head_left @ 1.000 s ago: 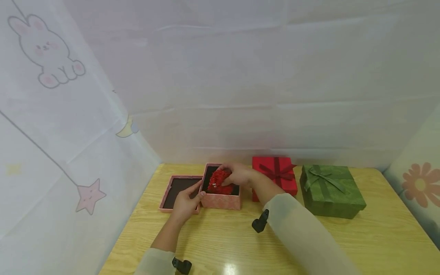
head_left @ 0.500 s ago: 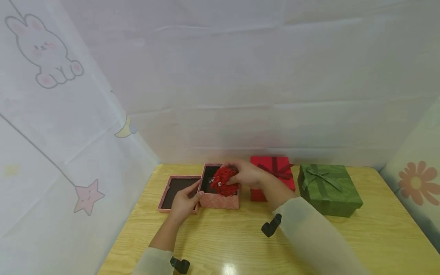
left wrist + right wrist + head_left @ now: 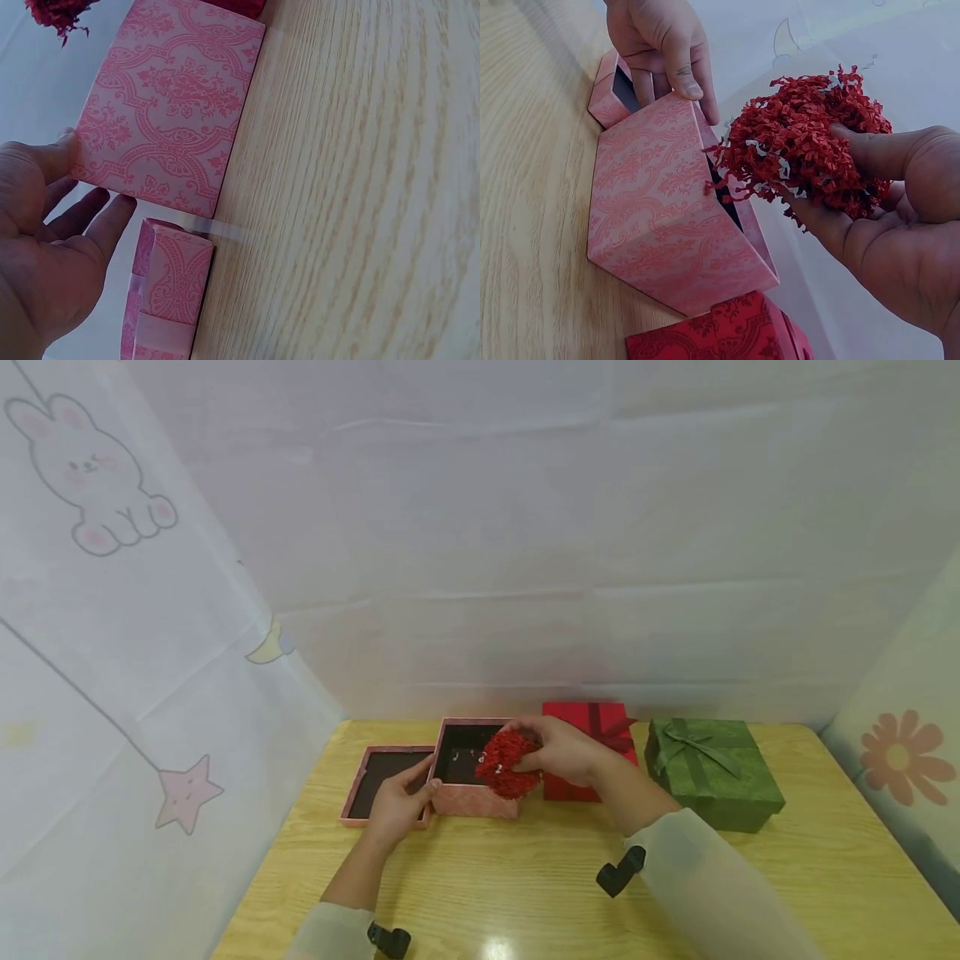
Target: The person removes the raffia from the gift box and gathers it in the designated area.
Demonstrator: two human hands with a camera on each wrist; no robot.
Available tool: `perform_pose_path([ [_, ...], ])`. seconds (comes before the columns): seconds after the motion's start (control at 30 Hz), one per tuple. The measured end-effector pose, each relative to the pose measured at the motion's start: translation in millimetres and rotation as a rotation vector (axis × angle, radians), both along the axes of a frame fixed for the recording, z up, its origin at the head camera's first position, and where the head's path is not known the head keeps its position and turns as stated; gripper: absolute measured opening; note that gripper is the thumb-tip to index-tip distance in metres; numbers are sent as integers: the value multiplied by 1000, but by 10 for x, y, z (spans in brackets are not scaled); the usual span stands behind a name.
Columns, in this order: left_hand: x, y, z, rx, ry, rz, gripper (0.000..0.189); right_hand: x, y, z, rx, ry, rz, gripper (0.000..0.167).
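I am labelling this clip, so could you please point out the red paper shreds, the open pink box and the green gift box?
red paper shreds (image 3: 806, 154), right wrist view, middle of the bunch.
open pink box (image 3: 472, 799), head view, its front wall.
green gift box (image 3: 738, 789), head view, bare part of the lid.

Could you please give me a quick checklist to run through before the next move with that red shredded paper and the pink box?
1. Red shredded paper gripped in the right hand: ok, thumb and fingers curl round the clump.
2. Clump clear of the pink box: ok, it sits above the box's right rim, not inside.
3. Box steadied: ok, the left hand touches its left corner.
4. Pink lid out of the way: ok, upturned, left of the box.
5. Box emptied: cannot tell; small light bits show on the dark floor.
6. Red gift box and green gift box closed: ok.
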State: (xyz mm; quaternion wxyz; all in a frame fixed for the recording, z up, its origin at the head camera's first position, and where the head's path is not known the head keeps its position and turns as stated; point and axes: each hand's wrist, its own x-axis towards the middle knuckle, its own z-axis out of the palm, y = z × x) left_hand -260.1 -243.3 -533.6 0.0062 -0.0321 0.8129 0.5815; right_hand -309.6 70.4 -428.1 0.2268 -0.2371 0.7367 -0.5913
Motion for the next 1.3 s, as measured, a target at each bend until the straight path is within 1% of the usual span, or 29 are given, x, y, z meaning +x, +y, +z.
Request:
perform_pose_path([
  [0.13, -3, 0, 1, -22, 14, 2, 52, 49, 99, -10, 17, 27, -13, 51],
  [0.23, -4, -4, 4, -29, 19, -1, 52, 85, 174, -8, 34, 46, -29, 52],
  [0.4, 12, -9, 21, -36, 15, -2, 58, 141, 284, -10, 17, 26, -35, 53],
  [0.47, 12, -8, 23, -45, 16, 2, 58, 165, 332, -9, 17, 22, -45, 53],
  [0.63, -3, -1, 14, -55, 22, 1, 52, 213, 471, -33, 34, 31, -71, 53],
  [0.83, -16, 8, 2, -32, 20, -11, 55, 253, 651, -92, 57, 53, -103, 56],
  [0.97, -18, 8, 9, -21, 12, -15, 55, 279, 742, -121, 32, 38, -109, 56],
  [1.1, -14, 1, 20, -8, 13, -15, 54, 297, 816, -145, -7, -3, -110, 56],
  [1.2, -8, 2, 26, -5, 14, -16, 54, 319, 881, -153, -3, -19, -121, 56],
  [1.3, -2, 4, 24, -15, 13, -19, 54, 340, 951, -167, 7, -16, -127, 55],
])
